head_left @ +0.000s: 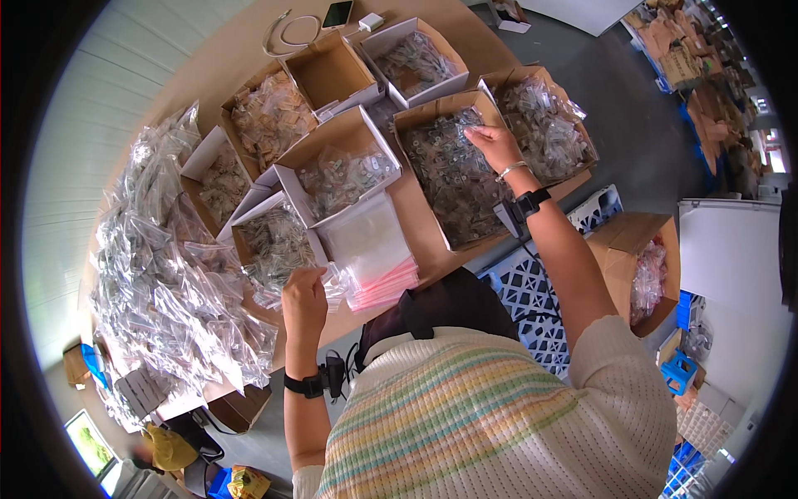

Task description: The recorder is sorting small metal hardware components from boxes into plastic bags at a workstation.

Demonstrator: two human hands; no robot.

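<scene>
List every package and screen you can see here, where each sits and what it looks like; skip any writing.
Stack of empty clear bags: table edge, beside left hand; flat, pink-edged.
Brown carton: under right hand; open, full of small clear packets.
Empty carton: far side; open, brown inside.
Heap of filled bags: left of table; clear, crumpled.
Phone: far table edge; dark, flat.

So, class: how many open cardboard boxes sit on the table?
8, in two rows. Far row: brown, empty, white, right end. Near row: two white at left, centre, and under the right hand. Bags may hide more.
</scene>
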